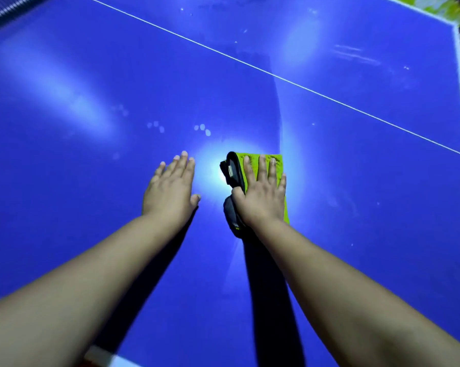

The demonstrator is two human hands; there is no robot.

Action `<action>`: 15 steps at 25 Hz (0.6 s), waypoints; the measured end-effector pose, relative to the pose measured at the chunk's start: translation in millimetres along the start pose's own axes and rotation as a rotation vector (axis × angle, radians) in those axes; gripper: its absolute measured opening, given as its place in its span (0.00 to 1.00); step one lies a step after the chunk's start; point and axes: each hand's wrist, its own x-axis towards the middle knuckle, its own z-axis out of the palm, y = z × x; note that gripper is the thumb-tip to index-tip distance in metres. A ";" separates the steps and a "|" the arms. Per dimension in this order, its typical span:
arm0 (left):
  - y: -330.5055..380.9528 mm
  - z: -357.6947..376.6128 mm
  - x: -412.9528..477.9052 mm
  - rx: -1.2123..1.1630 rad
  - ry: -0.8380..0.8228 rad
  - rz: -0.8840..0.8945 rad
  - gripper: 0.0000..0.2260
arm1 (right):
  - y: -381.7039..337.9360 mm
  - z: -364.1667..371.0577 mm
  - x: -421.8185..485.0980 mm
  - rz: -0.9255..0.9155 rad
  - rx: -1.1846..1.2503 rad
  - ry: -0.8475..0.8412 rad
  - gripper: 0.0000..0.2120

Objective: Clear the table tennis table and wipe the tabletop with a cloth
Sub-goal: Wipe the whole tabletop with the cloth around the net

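In the head view, the main risk is that the cloth (276, 161) slips out from under the palm. The right hand (260, 192) is only pressing down on it, not gripping, and a dark grey fold is bunching loose beside the thumb, so a fast stroke could leave the cloth behind or drag it crumpled. A second risk is missed patches: pale fingertip smudges (202, 128) are lying just beyond the fingertips of both hands, and faint streaks (356, 54) are showing far ahead and to the right of the right hand, past the white centre line (276, 75). A bright glare between the hands is hiding whatever dirt sits there.

The right hand is lying flat, fingers straight and slightly spread, pressing the folded green cloth onto the blue tabletop (91, 75). The left hand (170, 189) is resting flat on bare tabletop just beside it, fingers straight and together, holding nothing; its leaning could be leaving fresh prints. I judge the wiping is under way, with no loose items showing on the table.
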 end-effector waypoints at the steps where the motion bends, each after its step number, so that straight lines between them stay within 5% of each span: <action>1: -6.3 2.1 -21.4 0.004 -0.003 0.003 0.33 | -3.7 3.7 -23.2 0.015 -0.004 -0.012 0.37; 15: -44.2 17.1 -202.9 -0.075 -0.089 -0.002 0.31 | -69.6 56.9 -289.5 0.102 0.013 -0.031 0.38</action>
